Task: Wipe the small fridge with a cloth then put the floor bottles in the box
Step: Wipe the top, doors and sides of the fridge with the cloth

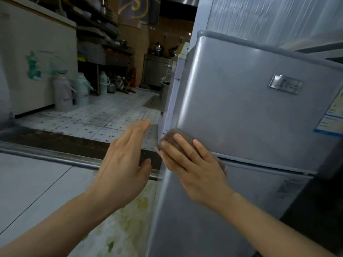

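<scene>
The small silver fridge [241,112] fills the right half of the view, with an upper and a lower door. My right hand [193,164] presses a brown cloth [172,136] flat against the left edge of the fridge, where the two doors meet; the fingers lie straight over the cloth. My left hand [124,164] hovers in the air just left of the fridge, fingers straight and held together, holding nothing. Two pale thermos bottles [64,92] [81,89] stand on the tiled floor at the far left, next to a white chest freezer. No box shows in view.
A white chest freezer [33,62] stands at the left. A metal door sill [55,156] crosses the floor below my left hand. Dark shelves [104,34] with kitchenware line the back; more flasks and a red fire extinguisher [132,76] stand beneath them.
</scene>
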The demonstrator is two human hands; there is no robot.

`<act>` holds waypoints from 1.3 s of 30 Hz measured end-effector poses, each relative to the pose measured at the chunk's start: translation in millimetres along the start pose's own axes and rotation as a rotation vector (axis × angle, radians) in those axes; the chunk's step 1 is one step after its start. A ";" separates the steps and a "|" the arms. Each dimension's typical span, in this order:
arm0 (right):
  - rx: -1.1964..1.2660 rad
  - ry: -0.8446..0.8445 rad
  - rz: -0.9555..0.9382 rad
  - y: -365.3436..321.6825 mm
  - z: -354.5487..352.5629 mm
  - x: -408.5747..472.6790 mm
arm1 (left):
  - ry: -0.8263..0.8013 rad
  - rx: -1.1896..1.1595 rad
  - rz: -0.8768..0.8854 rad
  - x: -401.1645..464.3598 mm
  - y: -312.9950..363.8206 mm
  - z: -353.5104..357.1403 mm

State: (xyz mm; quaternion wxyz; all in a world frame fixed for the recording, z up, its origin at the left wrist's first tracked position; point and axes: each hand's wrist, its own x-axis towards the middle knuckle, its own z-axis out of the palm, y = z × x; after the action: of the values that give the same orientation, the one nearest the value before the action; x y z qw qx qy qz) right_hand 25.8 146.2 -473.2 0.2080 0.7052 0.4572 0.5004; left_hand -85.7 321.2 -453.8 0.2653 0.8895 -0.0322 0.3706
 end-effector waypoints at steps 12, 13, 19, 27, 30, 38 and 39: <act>-0.047 -0.034 0.304 74.1 10.6 -142.7 | -0.130 -0.016 0.045 2.5 20.5 33.9; -0.030 -0.015 0.349 65.2 10.5 -133.8 | -0.132 -0.021 0.041 2.1 20.8 37.3; 0.092 0.140 0.322 1.3 6.1 -36.8 | -0.078 -0.058 -0.014 -0.7 23.3 48.1; -0.006 0.213 0.270 50.2 21.4 -101.9 | 0.023 -0.097 -0.082 0.0 28.8 60.6; -0.012 0.136 0.386 76.7 29.1 -156.6 | 0.097 -0.041 -0.105 0.1 30.7 73.5; 0.393 0.203 1.177 84.3 33.2 -193.9 | 0.237 -0.040 -0.083 3.3 23.8 97.8; 0.498 0.275 1.288 83.2 35.6 -188.9 | 0.248 -0.041 -0.076 3.0 21.5 99.9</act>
State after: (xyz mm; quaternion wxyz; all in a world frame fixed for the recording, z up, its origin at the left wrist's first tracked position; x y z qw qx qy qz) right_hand 78.6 -50.3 -522.8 -0.3570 0.7927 0.0715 0.4889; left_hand -24.8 253.6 -500.6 0.2994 0.8319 0.0271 0.4665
